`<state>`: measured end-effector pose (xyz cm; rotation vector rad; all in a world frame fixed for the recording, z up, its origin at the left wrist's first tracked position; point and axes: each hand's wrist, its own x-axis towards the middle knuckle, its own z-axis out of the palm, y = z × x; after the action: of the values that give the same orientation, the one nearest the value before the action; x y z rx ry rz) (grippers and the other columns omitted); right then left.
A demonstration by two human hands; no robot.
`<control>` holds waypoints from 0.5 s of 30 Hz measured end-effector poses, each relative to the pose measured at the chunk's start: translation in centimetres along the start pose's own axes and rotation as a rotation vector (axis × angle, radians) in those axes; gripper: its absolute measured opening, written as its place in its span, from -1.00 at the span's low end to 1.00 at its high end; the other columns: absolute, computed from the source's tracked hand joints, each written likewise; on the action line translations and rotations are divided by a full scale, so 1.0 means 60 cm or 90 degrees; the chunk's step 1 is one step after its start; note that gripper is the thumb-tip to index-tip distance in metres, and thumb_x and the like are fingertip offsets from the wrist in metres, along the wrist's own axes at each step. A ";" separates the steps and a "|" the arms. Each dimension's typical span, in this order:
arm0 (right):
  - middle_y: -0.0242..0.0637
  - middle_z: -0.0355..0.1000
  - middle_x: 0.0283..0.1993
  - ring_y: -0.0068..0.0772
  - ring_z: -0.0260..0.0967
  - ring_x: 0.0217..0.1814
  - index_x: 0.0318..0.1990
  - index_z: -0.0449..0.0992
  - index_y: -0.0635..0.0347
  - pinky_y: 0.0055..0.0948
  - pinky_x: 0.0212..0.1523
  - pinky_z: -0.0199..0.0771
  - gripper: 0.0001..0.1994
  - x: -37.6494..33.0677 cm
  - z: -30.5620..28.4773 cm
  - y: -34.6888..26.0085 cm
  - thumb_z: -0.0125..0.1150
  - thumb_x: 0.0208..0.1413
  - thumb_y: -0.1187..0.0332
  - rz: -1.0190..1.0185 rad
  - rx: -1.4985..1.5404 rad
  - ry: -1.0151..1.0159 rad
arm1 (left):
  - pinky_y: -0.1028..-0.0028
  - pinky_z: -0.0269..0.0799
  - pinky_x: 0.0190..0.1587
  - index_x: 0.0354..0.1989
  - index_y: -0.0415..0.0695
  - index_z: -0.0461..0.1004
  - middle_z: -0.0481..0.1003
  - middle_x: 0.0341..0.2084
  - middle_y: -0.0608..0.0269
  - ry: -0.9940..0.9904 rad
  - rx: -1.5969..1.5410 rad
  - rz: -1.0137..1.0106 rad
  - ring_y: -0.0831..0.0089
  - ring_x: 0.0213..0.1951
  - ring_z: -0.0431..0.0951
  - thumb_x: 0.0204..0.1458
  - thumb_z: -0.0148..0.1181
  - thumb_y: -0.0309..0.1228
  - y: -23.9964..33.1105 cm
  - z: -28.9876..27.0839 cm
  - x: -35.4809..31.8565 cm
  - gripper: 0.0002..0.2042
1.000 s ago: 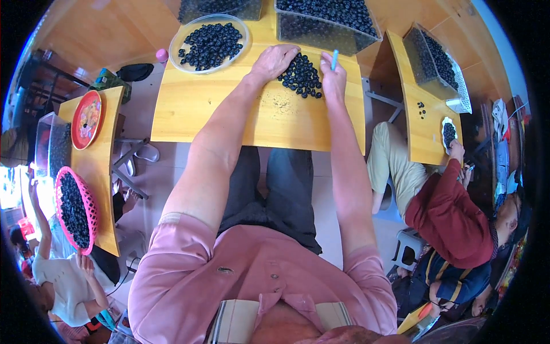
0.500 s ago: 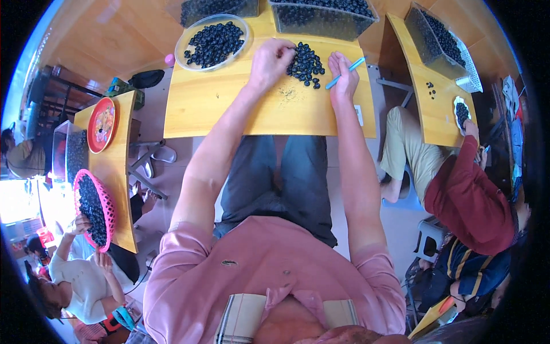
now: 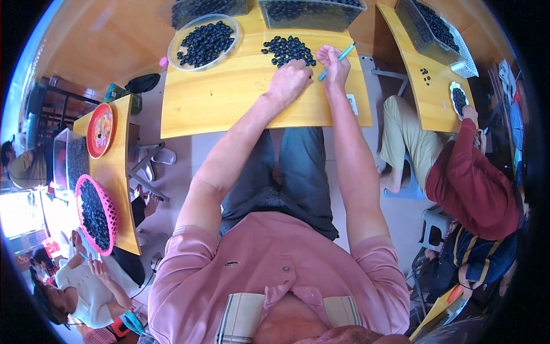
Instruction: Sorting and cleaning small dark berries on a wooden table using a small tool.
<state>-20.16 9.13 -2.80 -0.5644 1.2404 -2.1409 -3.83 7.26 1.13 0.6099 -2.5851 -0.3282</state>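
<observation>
A yellow wooden table [image 3: 217,106] stands ahead, a clear bin [image 3: 312,23] at its far edge and a round tub [image 3: 228,55] of dark berries on its left. Loose berries [image 3: 286,49] lie between tub and right hand [image 3: 334,66], which grasps a slanted blue stick [image 3: 344,53]. The left hand [image 3: 290,83] curls at their near edge; I cannot tell whether it holds anything.

1. They wear a pink shirt [image 3: 252,264], its short sleeves [image 3: 192,252] ending well behind the left hand [image 3: 289,82].
2. Its cream collar [image 3: 240,318] bears dark stripes.
3. A small button [image 3: 286,268] shows.
4. Dark trousers [image 3: 303,172] lie nearer that hand.
</observation>
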 end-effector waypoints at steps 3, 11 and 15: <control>-0.06 0.55 -0.15 -0.27 0.57 -0.18 -0.04 0.51 0.46 -0.36 -0.09 0.64 -0.70 0.002 -0.007 -0.001 0.14 0.37 0.29 0.007 -0.006 -0.001 | 0.20 0.51 0.02 -0.20 -0.16 0.60 0.52 -0.30 0.12 -0.017 0.026 0.018 0.15 -0.10 0.57 0.09 0.32 -0.34 0.005 -0.004 0.005 -0.81; -0.05 0.54 -0.16 -0.27 0.57 -0.21 -0.04 0.51 0.46 -0.38 -0.12 0.62 -0.66 -0.004 -0.004 -0.004 0.15 0.37 0.25 -0.013 -0.022 -0.031 | 0.15 0.53 0.00 -0.21 -0.21 0.59 0.52 -0.29 0.07 -0.043 -0.055 -0.026 0.07 -0.10 0.59 0.10 0.28 -0.42 0.006 0.006 -0.011 -0.85; -0.05 0.54 -0.17 -0.29 0.57 -0.23 -0.05 0.51 0.45 -0.38 -0.14 0.62 -0.67 -0.003 -0.007 -0.004 0.13 0.37 0.25 -0.010 -0.032 -0.032 | 0.15 0.55 -0.02 -0.16 -0.19 0.60 0.53 -0.30 0.04 -0.012 -0.118 -0.056 0.02 -0.12 0.60 0.08 0.27 -0.47 0.011 0.001 -0.017 -0.83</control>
<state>-20.36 9.59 -2.76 -0.6482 1.2697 -2.1002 -3.29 8.33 0.93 0.6574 -2.5130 -0.5980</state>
